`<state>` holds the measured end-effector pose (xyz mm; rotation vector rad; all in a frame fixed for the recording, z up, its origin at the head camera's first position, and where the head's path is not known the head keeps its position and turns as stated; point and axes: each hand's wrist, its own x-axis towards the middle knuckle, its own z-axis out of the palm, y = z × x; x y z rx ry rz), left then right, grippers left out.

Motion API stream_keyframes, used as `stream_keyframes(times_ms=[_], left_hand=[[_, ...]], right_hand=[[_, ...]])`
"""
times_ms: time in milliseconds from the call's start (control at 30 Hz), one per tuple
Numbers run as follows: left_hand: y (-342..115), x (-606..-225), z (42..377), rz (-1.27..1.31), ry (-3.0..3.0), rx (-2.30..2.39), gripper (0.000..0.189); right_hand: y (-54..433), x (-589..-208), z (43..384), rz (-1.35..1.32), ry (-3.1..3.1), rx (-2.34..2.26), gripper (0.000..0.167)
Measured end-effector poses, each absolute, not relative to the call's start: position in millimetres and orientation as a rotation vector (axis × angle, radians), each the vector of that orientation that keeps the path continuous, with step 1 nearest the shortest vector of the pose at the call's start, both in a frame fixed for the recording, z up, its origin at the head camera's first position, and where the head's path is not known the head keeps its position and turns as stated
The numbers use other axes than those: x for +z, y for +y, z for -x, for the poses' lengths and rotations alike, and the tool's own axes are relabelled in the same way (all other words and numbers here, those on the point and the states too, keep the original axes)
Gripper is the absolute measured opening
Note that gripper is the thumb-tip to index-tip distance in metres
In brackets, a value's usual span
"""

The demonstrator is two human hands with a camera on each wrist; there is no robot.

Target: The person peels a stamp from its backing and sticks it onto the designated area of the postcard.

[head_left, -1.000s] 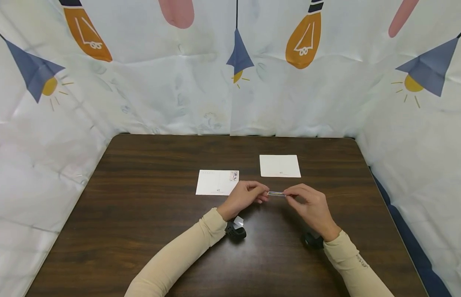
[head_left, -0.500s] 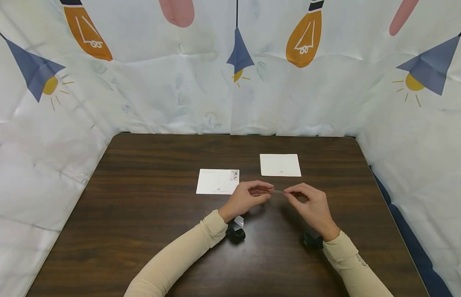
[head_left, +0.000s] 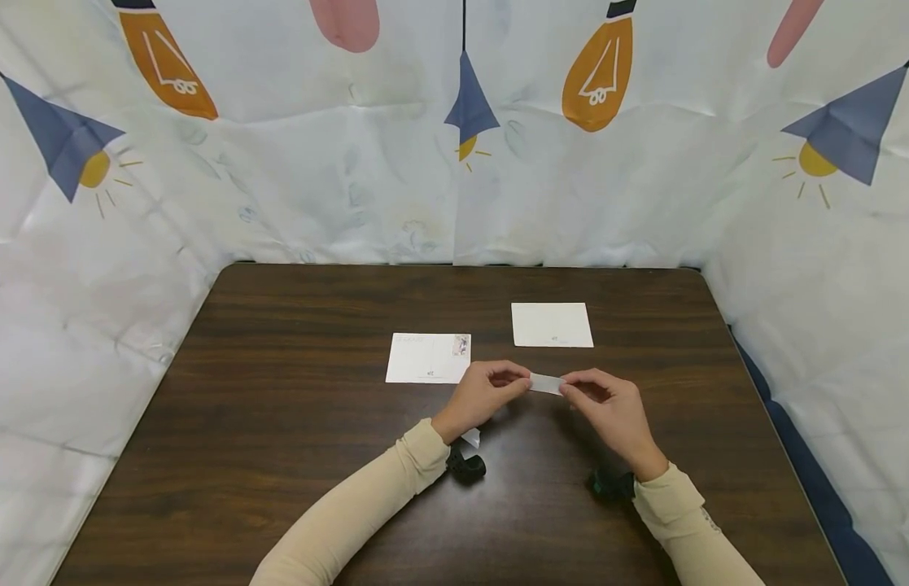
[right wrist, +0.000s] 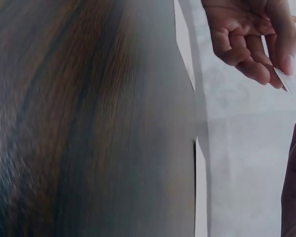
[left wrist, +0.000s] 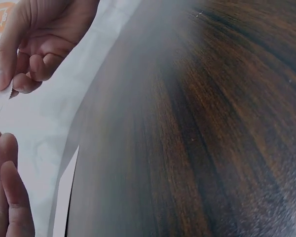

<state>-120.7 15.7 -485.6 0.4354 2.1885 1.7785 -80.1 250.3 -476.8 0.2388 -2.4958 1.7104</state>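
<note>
1. Currently, nearest the body, a black wrist-worn device (head_left: 466, 465) sits below the left wrist, with a folded, shiny white scrap (head_left: 472, 439) just beside it; whether that scrap lies on the brown wood-grain surface (head_left: 205, 456) is hard to tell. Best keep the left forearm from brushing it.
2. Farther out, the left hand (head_left: 487, 391) and right hand (head_left: 608, 407) face each other, each nearly closed at the tips, thumb against fingertips, pinching one end of the same thing.
3. Between them, above the surface, is that thing: a small, pale, rectangular paper piece (head_left: 545, 383) with a toothed edge, its blank face showing in the head view. The step seems to be handling it by its ends; light, even tension should keep it flat, while pulling hard could tear or crease it. Keeping fingertips off its middle seems wise.
4. Beyond the left hand lies a white paper postcard (head_left: 413, 358) bearing a small printed stamp (head_left: 461, 345); sleeves and knuckles should stay off it.
5. Farthest, ahead of both hands, lies a white rectangular card (head_left: 552, 325) with a tiny mark; leave it undisturbed meanwhile.
</note>
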Motion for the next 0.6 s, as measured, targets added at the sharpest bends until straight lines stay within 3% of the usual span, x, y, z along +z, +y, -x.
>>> stream_keyframes(times_ms=[400,600], left_hand=[[19.2,-489.6,117.4,-0.303,2.045,1.835,0.018],[20.4,-491.4,117.0,-0.229,2.045,1.833,0.017]], right_hand=[[252.4,-474.9,81.0,-0.089,-2.519,1.87,0.022],[250.7,-467.7,79.1,-0.043,-2.465,1.783,0.019]])
